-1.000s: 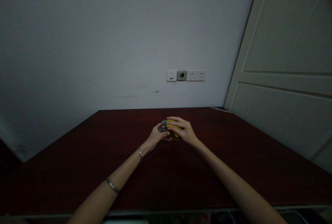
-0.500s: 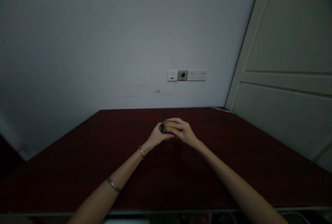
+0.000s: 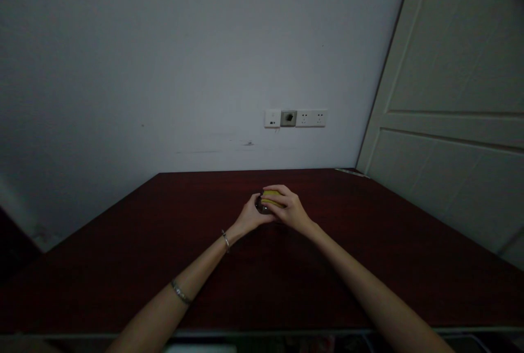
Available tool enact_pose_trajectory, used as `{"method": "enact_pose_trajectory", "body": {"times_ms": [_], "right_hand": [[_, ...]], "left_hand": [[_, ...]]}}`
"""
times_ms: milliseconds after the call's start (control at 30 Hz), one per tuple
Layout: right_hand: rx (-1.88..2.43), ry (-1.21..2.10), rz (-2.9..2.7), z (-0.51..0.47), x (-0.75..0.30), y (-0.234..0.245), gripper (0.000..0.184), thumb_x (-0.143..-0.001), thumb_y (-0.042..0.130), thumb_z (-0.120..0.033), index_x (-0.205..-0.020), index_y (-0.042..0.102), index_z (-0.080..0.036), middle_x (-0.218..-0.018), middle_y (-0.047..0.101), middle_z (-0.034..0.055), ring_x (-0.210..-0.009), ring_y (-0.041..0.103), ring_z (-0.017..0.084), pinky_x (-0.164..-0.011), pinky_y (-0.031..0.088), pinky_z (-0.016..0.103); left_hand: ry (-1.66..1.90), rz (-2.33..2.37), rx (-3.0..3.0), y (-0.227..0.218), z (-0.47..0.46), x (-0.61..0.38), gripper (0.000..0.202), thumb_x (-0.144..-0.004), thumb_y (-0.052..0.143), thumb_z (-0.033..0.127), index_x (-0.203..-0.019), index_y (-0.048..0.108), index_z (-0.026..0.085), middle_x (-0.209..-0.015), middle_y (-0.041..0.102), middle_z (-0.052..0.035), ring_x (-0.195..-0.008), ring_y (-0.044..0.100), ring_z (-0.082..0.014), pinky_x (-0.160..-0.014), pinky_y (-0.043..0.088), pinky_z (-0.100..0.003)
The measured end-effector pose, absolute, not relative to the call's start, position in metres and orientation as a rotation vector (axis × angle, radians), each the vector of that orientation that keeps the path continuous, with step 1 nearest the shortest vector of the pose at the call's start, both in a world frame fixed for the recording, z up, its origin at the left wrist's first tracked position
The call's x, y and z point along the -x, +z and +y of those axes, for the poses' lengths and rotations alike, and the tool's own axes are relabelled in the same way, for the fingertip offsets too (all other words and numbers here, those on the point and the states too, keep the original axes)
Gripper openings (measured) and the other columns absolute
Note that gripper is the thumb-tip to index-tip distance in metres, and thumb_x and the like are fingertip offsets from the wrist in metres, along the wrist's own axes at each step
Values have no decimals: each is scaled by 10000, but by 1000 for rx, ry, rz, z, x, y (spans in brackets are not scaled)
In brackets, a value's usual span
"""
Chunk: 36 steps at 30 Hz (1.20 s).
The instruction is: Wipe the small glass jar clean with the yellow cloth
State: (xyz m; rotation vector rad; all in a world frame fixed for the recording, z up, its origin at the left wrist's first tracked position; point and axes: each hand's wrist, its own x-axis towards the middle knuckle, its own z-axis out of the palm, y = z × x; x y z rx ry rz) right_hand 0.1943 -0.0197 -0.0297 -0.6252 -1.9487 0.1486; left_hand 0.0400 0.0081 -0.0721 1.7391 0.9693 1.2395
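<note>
Above the middle of the dark red table, my two hands come together around a small round object. My left hand (image 3: 249,215) is closed about the side of a dark, shiny, glass-like round thing (image 3: 261,205), whose far side is hidden. From the right and above, my right hand (image 3: 289,207) curls its fingers over a yellow piece (image 3: 271,197) that sits against the shiny thing. Whether the yellow piece is a lid or a separate pad I cannot tell. A bracelet (image 3: 226,241) is on my left wrist, and a second band (image 3: 180,292) circles the forearm.
The dark red tabletop (image 3: 196,205) reaches back to a pale wall (image 3: 204,69). Sockets and a switch plate (image 3: 311,118) are set in that wall. A pale panelled door (image 3: 446,96) borders the table on the right. Blurred items lie below the front edge.
The shiny thing has turned or tilted a little in my left hand, showing a darker, rounder face. My right fingers have shifted slightly on the yellow piece.
</note>
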Motion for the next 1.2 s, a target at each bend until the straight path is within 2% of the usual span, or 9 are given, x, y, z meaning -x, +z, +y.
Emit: {"method": "enact_pose_trajectory", "body": {"times_ms": [167, 267, 367, 567, 733, 833, 933, 1067, 1200], "right_hand": [[758, 427, -1655, -7, -197, -33, 172, -771, 631, -293, -894, 714, -206, -997, 663, 80, -948, 615, 207, -879, 473, 363], [790, 614, -1568, -1, -201, -34, 214, -753, 632, -337, -893, 706, -194, -989, 680, 79, -955, 617, 217, -908, 451, 375], [764, 781, -1588, 1, -206, -34, 272, -752, 602, -342, -972, 678, -200, -1086, 654, 70, -1035, 582, 226, -953, 410, 380], [660, 969, -1746, -6, -207, -35, 671, -621, 691, -267, -1249, 456, -239, -1199, 559, 48, -1077, 540, 232, -942, 414, 369], [695, 727, -1889, -12, -202, -37, 814, -586, 735, -217, -1304, 353, -235, -1318, 423, 95, -1231, 406, 248, -1044, 310, 402], [697, 569, -1931, -13, -200, -38, 798, -590, 745, -223, -1291, 366, -226, -1346, 369, 109, -1273, 346, 250, -1080, 252, 407], [698, 552, -1929, -12, -200, -38, 776, -594, 748, -237, -1278, 381, -231, -1311, 396, 102, -1241, 385, 244, -1059, 290, 400], [734, 615, -1835, -10, -200, -41, 754, -582, 756, -262, -1250, 409, -230, -1262, 452, 84, -1183, 446, 241, -1033, 325, 392], [791, 787, -1690, -5, -197, -43, 735, -550, 774, -287, -1198, 438, -197, -1146, 540, 72, -1042, 543, 226, -954, 403, 376]], "left_hand": [[1204, 980, -1678, -60, -2, -42, 706, -475, 835, 260, -1080, 501, 115, -1060, 597, -119, -960, 577, -236, -879, 458, -403], [1163, 902, -1527, -56, -7, -43, 675, -523, 816, 278, -1091, 485, 127, -1036, 595, -111, -869, 599, -210, -741, 527, -376], [1120, 840, -1400, -54, -9, -42, 633, -559, 800, 308, -1083, 490, 133, -1010, 592, -100, -773, 612, -183, -613, 555, -338], [1110, 740, -1243, -52, -10, -40, 581, -591, 779, 393, -1032, 526, 114, -945, 596, -86, -692, 631, -160, -574, 566, -305], [1080, 707, -1228, -53, -9, -39, 526, -611, 761, 424, -986, 556, 117, -871, 603, -63, -619, 604, -123, -547, 551, -282], [1060, 700, -1234, -53, -9, -38, 519, -624, 745, 450, -973, 555, 115, -837, 595, -49, -610, 591, -116, -563, 550, -295], [1006, 672, -1275, -55, -7, -34, 562, -629, 727, 487, -1011, 540, 119, -875, 596, -63, -646, 603, -140, -595, 553, -335], [905, 620, -1437, -60, 4, -27, 712, -585, 735, 527, -1141, 500, 149, -1102, 579, -128, -909, 607, -248, -730, 532, -384], [965, 553, -1621, -70, 17, -25, 861, -538, 782, 483, -1242, 420, 145, -1247, 507, -152, -1145, 487, -291, -962, 403, -399]]}}
